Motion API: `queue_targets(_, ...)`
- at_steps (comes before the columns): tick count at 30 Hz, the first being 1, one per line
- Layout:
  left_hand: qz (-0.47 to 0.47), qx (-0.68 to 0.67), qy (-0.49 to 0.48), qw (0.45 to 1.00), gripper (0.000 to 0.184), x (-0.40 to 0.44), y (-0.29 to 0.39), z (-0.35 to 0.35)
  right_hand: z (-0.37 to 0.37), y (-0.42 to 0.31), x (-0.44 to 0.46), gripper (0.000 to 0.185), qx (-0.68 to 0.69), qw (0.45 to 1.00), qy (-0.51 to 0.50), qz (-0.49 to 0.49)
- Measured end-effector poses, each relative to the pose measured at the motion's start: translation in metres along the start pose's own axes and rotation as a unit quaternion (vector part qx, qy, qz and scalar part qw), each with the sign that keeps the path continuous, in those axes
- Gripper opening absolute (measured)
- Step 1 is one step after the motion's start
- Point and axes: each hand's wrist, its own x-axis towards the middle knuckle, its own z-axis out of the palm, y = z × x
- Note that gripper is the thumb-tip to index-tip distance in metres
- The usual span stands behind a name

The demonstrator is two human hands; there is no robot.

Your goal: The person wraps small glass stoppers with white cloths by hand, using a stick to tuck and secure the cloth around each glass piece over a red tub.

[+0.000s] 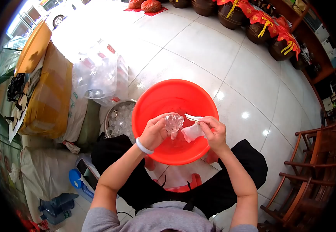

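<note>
Over a red plastic basin point(191, 89) on the floor, my left hand point(154, 131) grips a small clear glass cup point(174, 123), with its round side facing up toward me. A white bracelet circles that wrist. My right hand point(214, 132), just to the right, pinches a thin stick or tweezer-like tool together with a wet white cloth point(193, 132) that hangs down toward the basin. Cup and cloth are close but look apart. To the left of the basin stands a metal bowl point(108, 123) full of clear glass pieces point(122, 120).
Clear plastic bags point(98, 75), a taped cardboard box point(48, 92) and white sacks point(46, 170) crowd the left. Wooden chairs point(311, 166) stand at right. Dark jars with red covers point(231, 15) line the back. Tiled floor point(199, 50) lies beyond the basin.
</note>
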Motion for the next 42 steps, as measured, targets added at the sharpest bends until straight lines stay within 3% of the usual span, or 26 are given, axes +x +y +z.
queue_targets(3, -0.042, -0.073, 0.017, 0.996, 0.045, 0.001, -0.002, 0.001, -0.002, -0.005, 0.002, 0.007, -0.002, 1.0, -0.011, -0.012)
queue_targets(7, -0.086, -0.11, 0.024, 0.99, 0.047, 0.005, -0.001, 0.005, 0.0, -0.017, 0.004, 0.007, 0.025, 0.999, -0.015, 0.014)
queue_targets(9, -0.098, -0.134, -0.005, 0.986, 0.048, 0.006, -0.004, 0.001, -0.001, -0.015, 0.005, 0.006, -0.015, 0.999, -0.016, -0.041)
queue_targets(13, -0.121, -0.164, 0.003, 0.979, 0.047, 0.007, -0.006, 0.001, -0.004, -0.02, 0.005, 0.005, -0.022, 0.999, -0.042, -0.024)
queue_targets(22, -0.117, -0.119, 0.022, 0.986, 0.046, 0.007, -0.008, 0.002, -0.009, -0.031, 0.006, 0.005, -0.019, 0.998, -0.017, -0.054)
queue_targets(31, -0.061, -0.03, 0.037, 0.997, 0.04, 0.003, -0.007, 0.011, -0.013, -0.032, 0.008, 0.005, -0.09, 0.989, -0.095, -0.066)
queue_targets(33, -0.039, -0.021, -0.005, 0.999, 0.044, 0.002, -0.008, 0.008, -0.011, -0.031, 0.006, 0.007, -0.063, 0.994, -0.085, -0.028)
queue_targets(36, -0.019, 0.07, -0.017, 0.997, 0.048, 0.0, -0.006, 0.011, -0.007, -0.033, 0.004, 0.008, -0.016, 0.997, -0.073, 0.03)
queue_targets(42, 0.016, 0.114, -0.014, 0.993, 0.058, -0.003, -0.005, 0.018, -0.006, -0.029, 0.0, 0.007, 0.041, 0.99, -0.104, 0.082)
